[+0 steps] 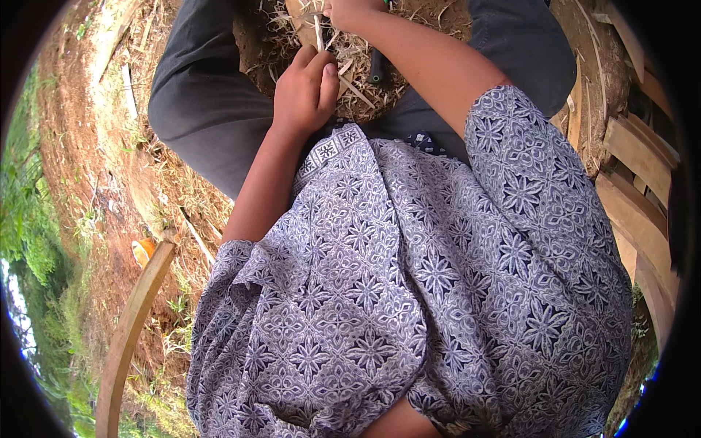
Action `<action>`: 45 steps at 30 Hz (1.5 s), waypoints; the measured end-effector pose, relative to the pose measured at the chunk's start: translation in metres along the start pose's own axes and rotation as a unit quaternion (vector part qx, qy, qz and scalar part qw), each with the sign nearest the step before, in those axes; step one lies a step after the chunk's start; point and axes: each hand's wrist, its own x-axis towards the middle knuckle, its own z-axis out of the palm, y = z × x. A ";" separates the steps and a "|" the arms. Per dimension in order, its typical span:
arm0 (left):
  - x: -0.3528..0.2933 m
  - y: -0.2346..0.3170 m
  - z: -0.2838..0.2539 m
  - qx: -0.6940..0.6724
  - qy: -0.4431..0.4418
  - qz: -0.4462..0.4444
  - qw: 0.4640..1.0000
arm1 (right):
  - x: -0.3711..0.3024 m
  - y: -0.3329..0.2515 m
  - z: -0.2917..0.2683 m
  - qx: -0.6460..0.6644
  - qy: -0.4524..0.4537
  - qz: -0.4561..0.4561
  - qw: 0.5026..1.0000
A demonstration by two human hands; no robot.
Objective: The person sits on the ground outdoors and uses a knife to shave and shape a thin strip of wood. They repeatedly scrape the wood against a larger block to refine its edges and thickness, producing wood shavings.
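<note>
My left hand (pixel 307 91) is closed around a thin pale wood strip (pixel 319 33), whose end rises above the fist between my knees. Just beyond it, at the top edge, my right hand (pixel 354 13) is curled and partly cut off by the picture. Its fingertips are close to the strip and to a small dark edge, but what it grips is hidden. Under the right forearm lies a dark tube-like handle (pixel 376 67) among the shavings. A broader pale piece of wood (pixel 301 18) shows behind the strip.
Curly wood shavings (pixel 358 98) cover the ground between my dark-trousered legs (pixel 208 95). Several cut wood boards (pixel 639 157) are stacked at the right. A long wooden plank (pixel 135 328) stands at the lower left, near an orange object (pixel 144 252). Bare soil and greenery lie beyond.
</note>
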 end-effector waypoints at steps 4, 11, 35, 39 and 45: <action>-0.002 0.007 0.001 -0.016 0.014 -0.028 0.999 | -0.014 0.005 -0.017 0.044 -0.014 -0.008 0.999; 0.009 0.012 -0.005 -0.034 0.029 -0.076 0.996 | 0.014 0.055 0.019 0.173 0.085 -0.126 0.973; 0.019 0.021 -0.010 -0.013 0.008 -0.060 0.998 | 0.013 0.024 -0.025 -0.003 0.068 0.024 0.997; 0.018 0.020 -0.012 -0.024 0.002 -0.053 0.998 | 0.015 0.040 -0.030 0.026 0.071 -0.036 0.996; 0.020 0.022 -0.015 -0.013 0.007 -0.032 0.999 | -0.005 0.046 -0.039 0.072 0.053 -0.153 0.984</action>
